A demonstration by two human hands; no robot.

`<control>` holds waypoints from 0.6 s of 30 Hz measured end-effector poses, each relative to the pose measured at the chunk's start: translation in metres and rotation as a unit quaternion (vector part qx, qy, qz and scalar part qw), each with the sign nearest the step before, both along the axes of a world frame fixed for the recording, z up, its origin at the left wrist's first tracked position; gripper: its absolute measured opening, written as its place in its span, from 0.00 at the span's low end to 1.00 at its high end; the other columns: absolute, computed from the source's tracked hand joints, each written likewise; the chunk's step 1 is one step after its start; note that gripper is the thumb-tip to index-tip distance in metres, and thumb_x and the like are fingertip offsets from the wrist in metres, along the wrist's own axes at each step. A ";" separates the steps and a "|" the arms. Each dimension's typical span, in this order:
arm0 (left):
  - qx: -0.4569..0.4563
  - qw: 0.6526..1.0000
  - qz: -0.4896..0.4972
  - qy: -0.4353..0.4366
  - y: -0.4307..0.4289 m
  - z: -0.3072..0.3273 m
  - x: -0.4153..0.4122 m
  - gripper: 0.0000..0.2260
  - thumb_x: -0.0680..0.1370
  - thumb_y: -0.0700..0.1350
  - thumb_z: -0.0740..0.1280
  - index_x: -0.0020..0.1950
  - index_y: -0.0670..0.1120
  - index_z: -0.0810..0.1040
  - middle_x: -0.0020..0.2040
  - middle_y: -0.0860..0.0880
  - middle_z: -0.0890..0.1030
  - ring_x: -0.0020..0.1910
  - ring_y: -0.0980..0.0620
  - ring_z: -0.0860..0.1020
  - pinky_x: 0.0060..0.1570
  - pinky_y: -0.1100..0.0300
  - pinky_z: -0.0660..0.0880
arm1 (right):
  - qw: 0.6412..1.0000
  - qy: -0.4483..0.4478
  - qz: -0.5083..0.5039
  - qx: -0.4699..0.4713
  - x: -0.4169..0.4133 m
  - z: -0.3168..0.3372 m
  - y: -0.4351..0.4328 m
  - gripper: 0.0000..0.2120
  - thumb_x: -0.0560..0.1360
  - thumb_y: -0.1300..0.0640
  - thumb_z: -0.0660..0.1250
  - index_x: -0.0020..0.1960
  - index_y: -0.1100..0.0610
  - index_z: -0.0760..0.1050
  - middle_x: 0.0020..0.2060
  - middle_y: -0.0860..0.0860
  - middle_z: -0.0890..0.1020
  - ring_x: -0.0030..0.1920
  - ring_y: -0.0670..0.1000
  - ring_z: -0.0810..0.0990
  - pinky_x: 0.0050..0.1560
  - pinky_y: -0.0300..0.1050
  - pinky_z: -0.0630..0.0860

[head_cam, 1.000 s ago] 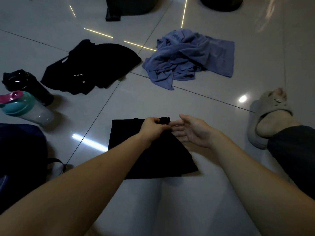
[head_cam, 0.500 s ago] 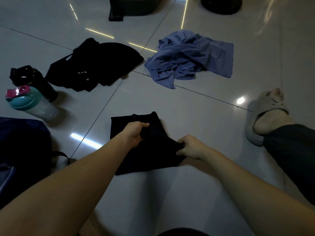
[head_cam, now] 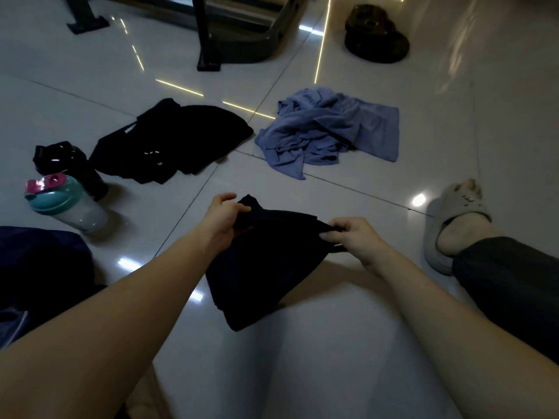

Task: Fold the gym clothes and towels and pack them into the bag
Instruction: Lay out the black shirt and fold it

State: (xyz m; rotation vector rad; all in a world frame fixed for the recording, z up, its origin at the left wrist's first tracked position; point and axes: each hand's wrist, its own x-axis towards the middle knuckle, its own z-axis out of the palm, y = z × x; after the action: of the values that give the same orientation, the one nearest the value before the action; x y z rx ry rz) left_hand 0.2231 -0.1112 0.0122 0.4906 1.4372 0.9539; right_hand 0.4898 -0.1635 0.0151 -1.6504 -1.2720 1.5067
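Observation:
A folded black garment (head_cam: 263, 267) hangs just above the tiled floor in front of me. My left hand (head_cam: 222, 216) grips its upper left corner. My right hand (head_cam: 351, 234) pinches its upper right edge. Further back lies another black garment (head_cam: 169, 143), spread loosely on the floor. A crumpled blue towel (head_cam: 326, 128) lies to its right. The dark blue bag (head_cam: 36, 267) sits at the left edge, partly out of view.
A shaker bottle (head_cam: 63, 204) with a teal and pink lid lies on its side at the left, with a black bottle (head_cam: 63, 158) behind it. My slippered foot (head_cam: 456, 219) rests at the right. A metal equipment frame (head_cam: 208, 31) and dark weight plates (head_cam: 376, 34) stand at the back.
The garment lay flat a second ago under my hands. Both hands took hold of it and lifted it, spreading it between them. The view tilted up, showing more of the back.

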 end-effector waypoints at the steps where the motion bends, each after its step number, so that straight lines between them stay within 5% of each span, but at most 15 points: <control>1: 0.018 1.000 -0.008 -0.003 0.007 0.010 0.001 0.19 0.78 0.30 0.65 0.67 0.45 0.72 0.58 0.41 0.74 0.54 0.41 0.78 0.39 0.49 0.80 | 1.000 0.008 -0.010 0.009 0.000 0.007 0.005 0.07 0.77 0.70 0.67 0.43 0.60 0.78 0.33 0.52 0.79 0.34 0.48 0.79 0.40 0.43 0.78; 12: 0.160 0.987 -0.021 -0.016 0.066 0.126 -0.006 0.14 0.80 0.29 0.61 0.60 0.40 0.81 0.59 0.41 0.77 0.57 0.42 0.78 0.42 0.54 0.83 | 0.977 0.003 -0.055 0.207 -0.008 0.102 0.082 0.10 0.78 0.71 0.64 0.45 0.58 0.77 0.39 0.56 0.80 0.40 0.54 0.79 0.44 0.47 0.76; 15: 0.179 0.984 -0.022 0.006 0.054 0.132 -0.013 0.13 0.81 0.31 0.60 0.56 0.41 0.82 0.57 0.41 0.80 0.55 0.43 0.80 0.41 0.56 0.82 | 0.971 -0.024 -0.046 0.234 -0.011 0.113 0.081 0.13 0.77 0.72 0.65 0.45 0.55 0.79 0.39 0.53 0.81 0.41 0.50 0.79 0.46 0.43 0.77; 18: 0.173 0.985 -0.018 0.018 0.031 0.112 -0.025 0.13 0.80 0.31 0.60 0.48 0.42 0.83 0.53 0.42 0.81 0.54 0.43 0.80 0.41 0.57 0.81 | 0.973 -0.054 -0.016 0.224 -0.017 0.104 0.060 0.08 0.75 0.74 0.65 0.45 0.63 0.79 0.37 0.55 0.80 0.38 0.47 0.78 0.41 0.38 0.75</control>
State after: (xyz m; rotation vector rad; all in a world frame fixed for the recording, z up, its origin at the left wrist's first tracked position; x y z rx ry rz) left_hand 0.1982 -0.0805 0.1243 0.7892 1.2941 1.1770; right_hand 0.4728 -0.1032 0.1192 -1.4556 -1.5029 1.0224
